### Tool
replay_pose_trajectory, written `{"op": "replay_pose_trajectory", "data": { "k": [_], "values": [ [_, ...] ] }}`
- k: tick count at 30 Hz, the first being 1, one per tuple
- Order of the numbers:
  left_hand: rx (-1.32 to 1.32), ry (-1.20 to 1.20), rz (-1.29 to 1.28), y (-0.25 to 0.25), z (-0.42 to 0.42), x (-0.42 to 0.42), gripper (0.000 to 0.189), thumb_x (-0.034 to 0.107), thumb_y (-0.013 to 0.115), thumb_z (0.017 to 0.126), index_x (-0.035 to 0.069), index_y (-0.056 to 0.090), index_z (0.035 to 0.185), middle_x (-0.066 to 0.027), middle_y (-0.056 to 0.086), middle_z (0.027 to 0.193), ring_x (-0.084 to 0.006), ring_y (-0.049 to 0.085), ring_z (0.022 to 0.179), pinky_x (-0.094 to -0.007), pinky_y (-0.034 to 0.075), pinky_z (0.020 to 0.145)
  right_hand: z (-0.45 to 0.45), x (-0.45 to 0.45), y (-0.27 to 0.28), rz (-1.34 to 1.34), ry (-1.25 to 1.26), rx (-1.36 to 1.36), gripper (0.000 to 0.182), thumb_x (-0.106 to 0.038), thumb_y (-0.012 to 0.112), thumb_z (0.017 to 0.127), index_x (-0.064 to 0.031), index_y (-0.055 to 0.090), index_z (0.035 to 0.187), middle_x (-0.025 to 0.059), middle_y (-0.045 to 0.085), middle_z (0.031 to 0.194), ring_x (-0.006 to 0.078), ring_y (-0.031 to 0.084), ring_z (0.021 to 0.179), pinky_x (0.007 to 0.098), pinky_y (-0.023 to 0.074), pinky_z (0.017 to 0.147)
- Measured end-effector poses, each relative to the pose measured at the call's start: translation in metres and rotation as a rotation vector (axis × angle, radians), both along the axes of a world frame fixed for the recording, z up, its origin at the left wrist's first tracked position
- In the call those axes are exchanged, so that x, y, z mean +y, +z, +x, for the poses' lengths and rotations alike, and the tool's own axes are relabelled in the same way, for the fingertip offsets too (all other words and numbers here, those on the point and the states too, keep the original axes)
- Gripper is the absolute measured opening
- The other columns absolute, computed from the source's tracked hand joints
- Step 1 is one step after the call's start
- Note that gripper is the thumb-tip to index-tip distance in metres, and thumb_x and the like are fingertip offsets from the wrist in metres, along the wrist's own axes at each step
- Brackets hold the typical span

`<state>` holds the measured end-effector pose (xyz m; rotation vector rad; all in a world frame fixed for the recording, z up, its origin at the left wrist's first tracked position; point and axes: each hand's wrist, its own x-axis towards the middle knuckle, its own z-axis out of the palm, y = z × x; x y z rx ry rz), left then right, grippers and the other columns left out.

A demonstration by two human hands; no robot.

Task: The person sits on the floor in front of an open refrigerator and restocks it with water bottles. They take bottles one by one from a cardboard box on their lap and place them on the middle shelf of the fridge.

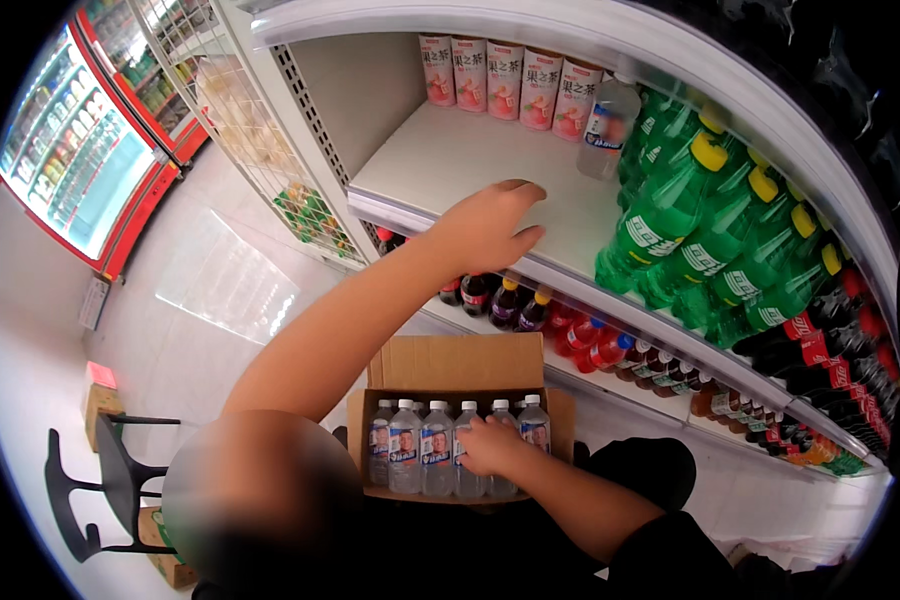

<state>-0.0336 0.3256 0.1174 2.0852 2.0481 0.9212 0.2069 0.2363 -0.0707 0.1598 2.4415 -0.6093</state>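
My left hand (495, 225) reaches over the front edge of the white shelf (420, 161), its fingers apart and nothing between them. Deeper on that shelf stands one clear plastic bottle (607, 131) with a blue label, beside a row of pink-and-white drink cartons (504, 79). Below, an open cardboard box (456, 360) holds several clear bottles (436, 450) with white caps and blue labels. My right hand (487, 448) lies against the bottles at the right of the box's front row. Its fingers are curled, but whether they grip a bottle is not plain.
Green soda bottles (645, 232) with yellow caps and cola bottles (817, 345) crowd the shelf's right side. Small drink bottles (504, 304) line the lower shelf. A wire rack (247, 120), a lit red-framed fridge (82, 142) and a black chair (116, 480) stand to the left.
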Motion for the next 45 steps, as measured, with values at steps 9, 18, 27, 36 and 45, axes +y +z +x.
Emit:
{"op": "replay_pose_trajectory", "data": {
  "k": [9,18,27,36,45],
  "values": [
    [-0.225,0.031,-0.361,-0.104,0.051,-0.205,0.04,0.015,0.071,0.088,0.003,0.061,0.124,-0.0232,0.057,0.138,-0.0432,0.059,0.123,-0.0466,0.054,0.099,0.001,-0.001,0.003,-0.009,-0.022,-0.079,0.051,-0.04,0.07,0.091,-0.013,0.063,0.134,0.0175,0.056,0.139,0.0375,0.05,0.133,0.059,0.0417,0.105],
    [-0.248,0.232,-0.95,-0.198,0.073,-0.252,0.069,0.042,0.071,0.091,0.01,0.044,0.146,-0.0306,0.045,0.144,-0.0518,0.056,0.125,-0.0576,0.052,0.1,-0.008,0.004,-0.017,0.005,-0.027,-0.022,0.054,-0.037,0.072,0.088,-0.0173,0.057,0.136,0.02,0.057,0.13,0.0389,0.055,0.126,0.0573,0.0434,0.102],
    [-0.233,0.229,-0.994,-0.265,0.045,-0.261,0.06,0.042,0.074,0.088,0.008,0.058,0.134,-0.0261,0.05,0.142,-0.0496,0.059,0.12,-0.0526,0.053,0.099,-0.011,0.0,-0.025,0.058,-0.006,-0.001,0.054,-0.037,0.069,0.089,-0.0162,0.056,0.137,0.021,0.057,0.131,0.0391,0.056,0.126,0.0567,0.0435,0.101],
    [-0.277,0.212,-1.002,-0.23,0.013,-0.249,0.037,0.042,0.069,0.091,0.007,0.068,0.103,-0.0218,0.072,0.094,-0.0407,0.069,0.101,-0.0512,0.054,0.084,-0.006,0.002,-0.022,0.007,-0.041,0.033,0.048,-0.033,0.07,0.09,-0.0126,0.059,0.132,0.0209,0.056,0.132,0.0394,0.055,0.126,0.0572,0.0426,0.103],
    [-0.279,-0.051,-0.732,-0.188,0.032,-0.247,0.03,0.034,0.073,0.089,0.005,0.067,0.096,-0.0232,0.07,0.083,-0.0453,0.069,0.084,-0.054,0.054,0.075,-0.006,-0.014,-0.011,-0.087,0.035,0.194,0.045,-0.029,0.07,0.089,-0.0084,0.062,0.127,0.0174,0.061,0.126,0.0393,0.056,0.124,0.0526,0.0454,0.102]
  ]
}}
